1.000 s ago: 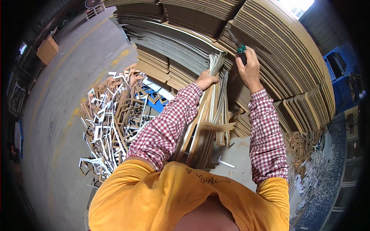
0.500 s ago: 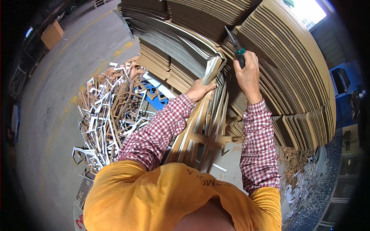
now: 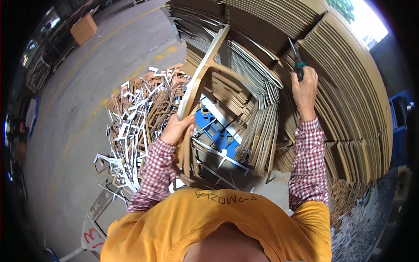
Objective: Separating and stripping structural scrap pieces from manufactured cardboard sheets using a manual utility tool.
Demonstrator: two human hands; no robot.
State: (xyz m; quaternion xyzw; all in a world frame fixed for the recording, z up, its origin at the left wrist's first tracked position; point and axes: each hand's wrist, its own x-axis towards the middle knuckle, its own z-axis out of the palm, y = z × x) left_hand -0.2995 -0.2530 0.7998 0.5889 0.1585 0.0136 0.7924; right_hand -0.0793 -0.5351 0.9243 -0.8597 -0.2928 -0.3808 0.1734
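My left hand (image 3: 177, 130) is closed round a bundle of cardboard offcut strips (image 3: 197, 83), brown with a white face, raised apart from the stack and tilted up. My right hand (image 3: 305, 89) grips a hand tool (image 3: 298, 61) with a green and black handle and a long, narrow metal end pointing up; its exact kind is not plain. Beside it rises a tall stack of brown cardboard sheets (image 3: 349, 87). Between my hands, more thin cut strips (image 3: 259, 131) hang from the white-edged sheets (image 3: 248, 61).
A heap of brown and white cardboard scraps (image 3: 139, 109) lies on the floor to the left. A blue pallet (image 3: 214, 124) shows under the stack. Shredded scraps (image 3: 355, 218) lie at lower right. A brown box (image 3: 83, 29) stands far left; a metal frame (image 3: 92, 227) is at lower left.
My left hand has pulled the bundle of cardboard strips away from the stack, to the left and toward me. My right hand, still gripping the tool, sits slightly further right in view.
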